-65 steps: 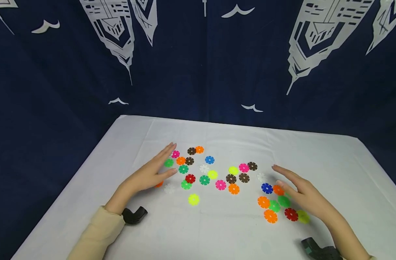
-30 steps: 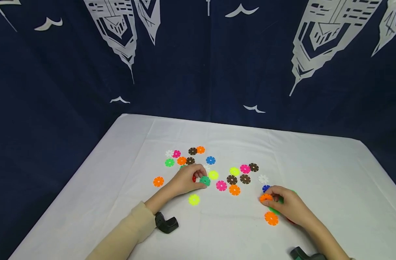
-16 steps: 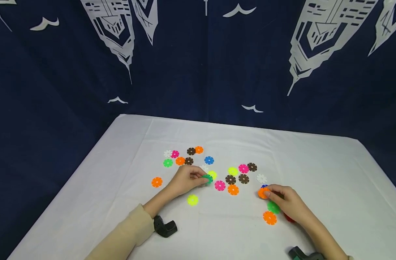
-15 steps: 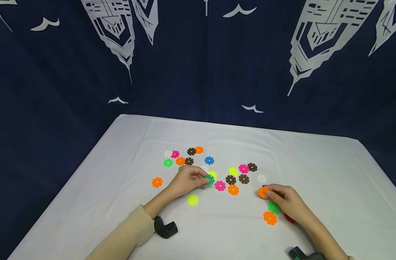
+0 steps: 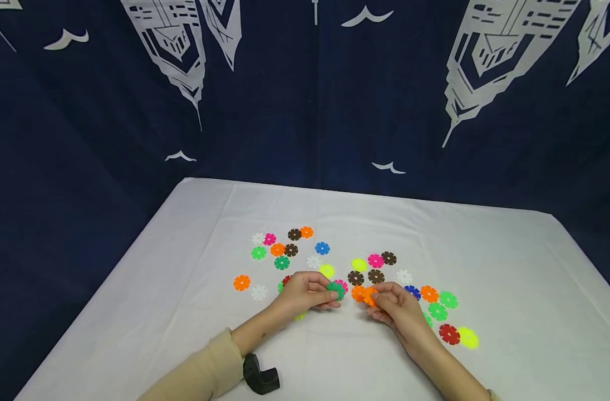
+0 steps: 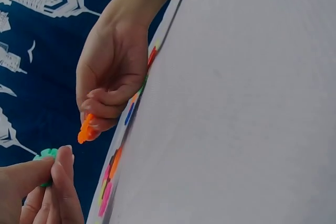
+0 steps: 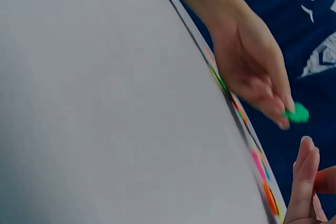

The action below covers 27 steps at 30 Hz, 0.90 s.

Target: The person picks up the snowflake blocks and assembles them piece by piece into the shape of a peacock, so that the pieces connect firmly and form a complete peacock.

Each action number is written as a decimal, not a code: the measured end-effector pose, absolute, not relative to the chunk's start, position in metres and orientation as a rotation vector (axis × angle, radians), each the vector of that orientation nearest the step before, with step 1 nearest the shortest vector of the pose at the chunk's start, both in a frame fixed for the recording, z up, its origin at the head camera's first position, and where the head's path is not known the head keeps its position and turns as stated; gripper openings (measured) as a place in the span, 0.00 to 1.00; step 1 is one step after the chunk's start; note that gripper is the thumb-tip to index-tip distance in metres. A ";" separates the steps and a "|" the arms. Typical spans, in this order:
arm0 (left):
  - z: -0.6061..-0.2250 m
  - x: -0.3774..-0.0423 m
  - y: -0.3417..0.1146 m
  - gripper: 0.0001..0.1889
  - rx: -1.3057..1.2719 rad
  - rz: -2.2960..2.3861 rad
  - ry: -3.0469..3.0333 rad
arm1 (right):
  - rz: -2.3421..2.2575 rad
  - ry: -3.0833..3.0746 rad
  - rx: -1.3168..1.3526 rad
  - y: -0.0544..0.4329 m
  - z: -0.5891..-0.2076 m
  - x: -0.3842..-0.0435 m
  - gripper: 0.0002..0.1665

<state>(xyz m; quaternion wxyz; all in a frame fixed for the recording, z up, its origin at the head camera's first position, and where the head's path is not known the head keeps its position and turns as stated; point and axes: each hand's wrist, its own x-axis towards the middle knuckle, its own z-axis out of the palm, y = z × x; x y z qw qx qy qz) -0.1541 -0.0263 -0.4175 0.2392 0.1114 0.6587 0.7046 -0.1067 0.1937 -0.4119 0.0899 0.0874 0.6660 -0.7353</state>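
Between thumb and fingers, my left hand (image 5: 305, 291) pinches a green notched plastic disc (image 5: 337, 289), shaped like a flower. My right hand (image 5: 400, 312) pinches an orange disc (image 5: 369, 296) of the same kind. Both discs are held above the table, facing each other with a small gap. The left wrist view shows the green disc (image 6: 47, 155) at the fingertips and the orange disc (image 6: 85, 129) beyond it. In the right wrist view the green disc (image 7: 298, 113) is plain, while the orange one is mostly hidden behind fingers.
Loose discs lie flat on the white-covered table (image 5: 210, 211): a blue disc (image 5: 322, 248) and several others at the left and middle, a red disc (image 5: 449, 334) and more at the right. A black wrist mount (image 5: 261, 376) sits by the left sleeve. A dark blue curtain (image 5: 285, 111) hangs behind.
Both hands first reached down open and picked up a green and an orange disc. Since then the right hand has carried the orange disc left, and the left hand has shifted slightly right.
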 end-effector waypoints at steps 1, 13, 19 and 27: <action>-0.418 -0.153 -0.026 0.07 0.299 1.933 1.799 | -2.213 1.929 0.283 0.188 -0.413 -0.105 0.15; -0.424 -0.149 -0.021 0.04 0.473 1.917 1.812 | -2.340 1.736 0.401 0.159 -0.414 -0.095 0.18; -0.425 -0.147 -0.018 0.03 0.509 1.928 1.878 | -2.324 1.804 0.376 0.156 -0.415 -0.094 0.14; -0.425 -0.144 -0.018 0.03 0.549 1.905 2.014 | -2.261 1.919 0.345 0.154 -0.417 -0.093 0.10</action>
